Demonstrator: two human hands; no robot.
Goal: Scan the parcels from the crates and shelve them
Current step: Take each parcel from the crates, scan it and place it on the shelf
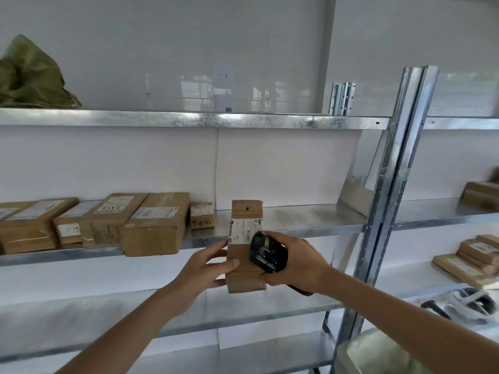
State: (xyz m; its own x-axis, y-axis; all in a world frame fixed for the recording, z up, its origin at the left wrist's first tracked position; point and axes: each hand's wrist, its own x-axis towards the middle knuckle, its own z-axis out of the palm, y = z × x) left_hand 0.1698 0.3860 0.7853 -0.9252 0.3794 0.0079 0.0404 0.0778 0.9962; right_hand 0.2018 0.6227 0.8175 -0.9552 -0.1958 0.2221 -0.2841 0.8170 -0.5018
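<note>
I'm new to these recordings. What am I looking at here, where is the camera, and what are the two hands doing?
There is no machine: one camera worn on a person's head looks forward at metal shelving. The left hand grips a brown cardboard parcel from its left side, in front of the middle shelf. The right hand holds a black handheld scanner against the parcel, near its white label. More cardboard parcels lie in a row on that shelf to the left.

You have one view only, from the head camera. It faces forward and slightly down at the metal shelving [189, 121], close in, with your forearms entering from the near edge. The wide lens bends the upright post [391, 184] at right.
</note>
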